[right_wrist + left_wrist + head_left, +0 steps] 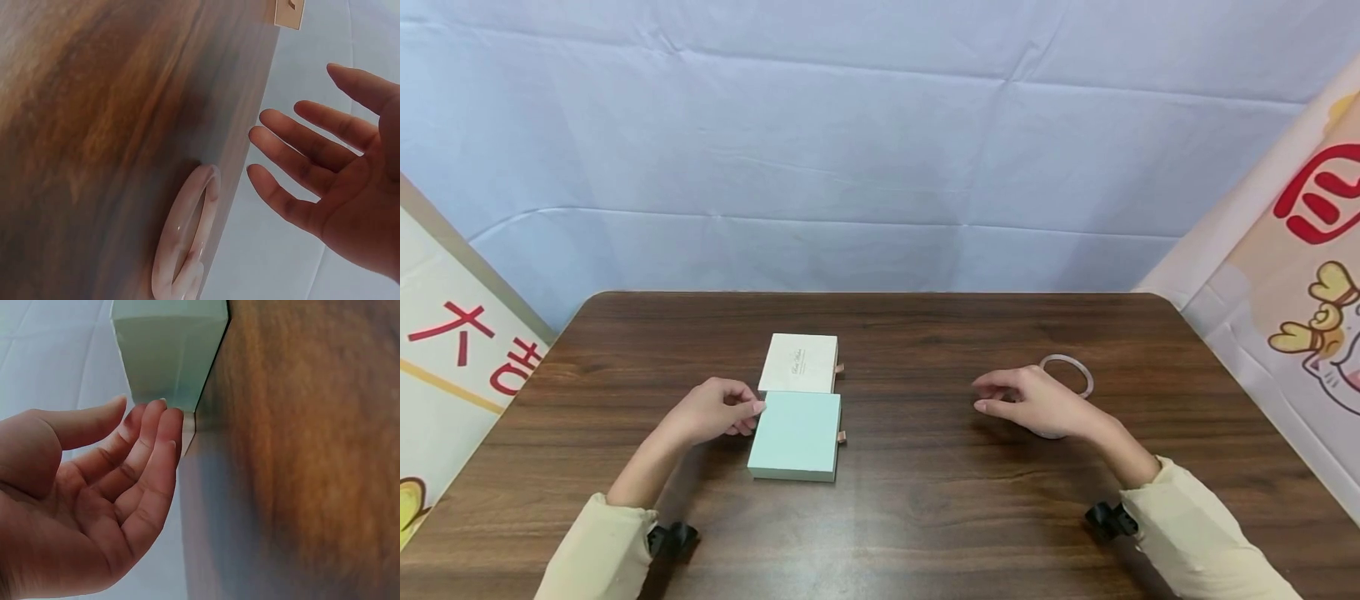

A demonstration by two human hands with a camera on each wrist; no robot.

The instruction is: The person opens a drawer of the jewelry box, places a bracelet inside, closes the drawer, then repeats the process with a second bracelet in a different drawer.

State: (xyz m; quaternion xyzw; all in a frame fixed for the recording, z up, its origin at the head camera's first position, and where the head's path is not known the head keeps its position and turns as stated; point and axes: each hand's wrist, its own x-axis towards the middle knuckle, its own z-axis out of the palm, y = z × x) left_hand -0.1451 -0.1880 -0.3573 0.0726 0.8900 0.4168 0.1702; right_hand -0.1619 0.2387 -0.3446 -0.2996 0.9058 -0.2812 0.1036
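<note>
A mint-green box (pixel 796 433) lies flat on the table, a small ribbon tab (pixel 842 437) on its right side. Directly behind it is a white box (pixel 799 358) with small lettering and a similar tab. My left hand (pixel 724 410) is at the green box's left side, fingers loosely bent and holding nothing; whether the fingertips touch the box I cannot tell. Over on the right, my right hand (pixel 1030 402) hovers with fingers relaxed and apart. Below and beside it lies a pale pinkish bangle (pixel 181 237); a second ring-shaped piece (pixel 189 282) overlaps at the frame's bottom, partly cut off.
The dark wooden table (pixel 910 517) has a far edge against a pale blue cloth (pixel 850 150). Printed banners (pixel 1322 275) hang at both sides. A black wrist device (pixel 1111 521) sits at each sleeve cuff.
</note>
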